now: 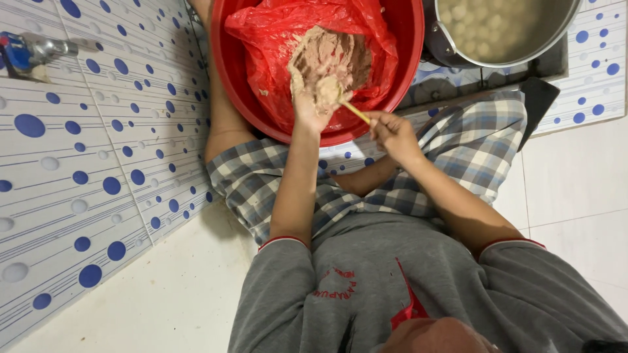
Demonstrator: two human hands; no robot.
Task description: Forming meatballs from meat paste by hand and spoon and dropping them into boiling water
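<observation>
Meat paste [330, 55], pinkish-brown and lumpy, heaped on a red plastic bag [261, 29] lining a red basin [226, 72]. Heaped near the basin's middle, toward its near side, with a smaller lump of the same paste bulging out of the top of the left hand [313, 104]. Left hand's grip closed tight round that lump, fingers smeared with paste, forearm running straight up from the lap into the basin. Spoon [355, 112] with a thin yellowish handle laid just beside the squeezed lump, long axis slanting from lower right to upper left, working end pointing up-left into the paste and hidden by it, handle end pointing down-right. Right hand [392, 131] pinched shut on that handle end, held over the basin's near rim, close beside the left hand.

Basin set on the floor between the bare knees, plaid shorts [458, 144] below it, grey shirt with red-edged sleeves [366, 287] nearest the camera. Metal pot [445, 42] just right of the basin, on a dark stove, holding pale round balls [497, 26] in cloudy liquid. White tiles with blue dots [98, 163] along the left and in the far right corner, a metal tap with a blue part [29, 52] at upper left, plain pale floor [575, 183] at the right.
</observation>
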